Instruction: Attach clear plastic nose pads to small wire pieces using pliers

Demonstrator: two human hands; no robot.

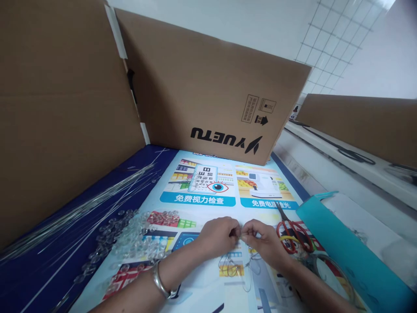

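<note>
My left hand (pixel 219 237), with a silver bangle (pixel 159 280) on its wrist, is closed in a pinch over the middle of the printed sheet. My right hand (pixel 264 240) pinches at the same spot, its fingertips meeting those of the left. A thin wire (pixel 233 266) hangs in loose loops just below both hands, and it appears to run up to the fingertips. Whatever tiny piece lies between the fingers is hidden. Left of my hands, many clear glass beads (pixel 137 237) lie scattered. Scissors with red handles (pixel 295 237) rest just beyond my right hand.
Long thin wires (pixel 97 208) lie along the blue surface at left. Tall cardboard panels (pixel 202 82) stand at the left and back. A teal box (pixel 352 252) with a white inside sits at right, near a roll of clear material (pixel 329 271). A white ledge runs behind it.
</note>
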